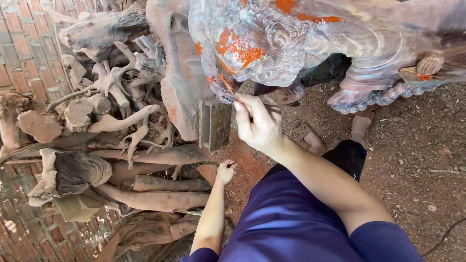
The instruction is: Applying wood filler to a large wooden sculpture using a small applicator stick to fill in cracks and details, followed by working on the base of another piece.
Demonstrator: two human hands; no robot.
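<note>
A large carved wooden sculpture (272, 43), glossy and with orange-red patches, fills the top of the head view. My right hand (257, 123) reaches up to its lower carved edge, with thumb and fingers pinched on a small thin tool (232, 97) that touches the carving. My left hand (225, 171) hangs lower, its fingers curled into a loose fist with nothing visible in it, close to a pile of roots. A rectangular wooden block (213, 123) stands just left of my right hand, under the sculpture.
A heap of gnarled tree roots and stumps (121, 121) lies at the left against brick paving (24, 58). Reddish dirt ground (412, 155) spreads to the right. My bare foot (359, 128) and a sandal (302, 130) are below the sculpture. A dark cable (444, 237) runs at the lower right.
</note>
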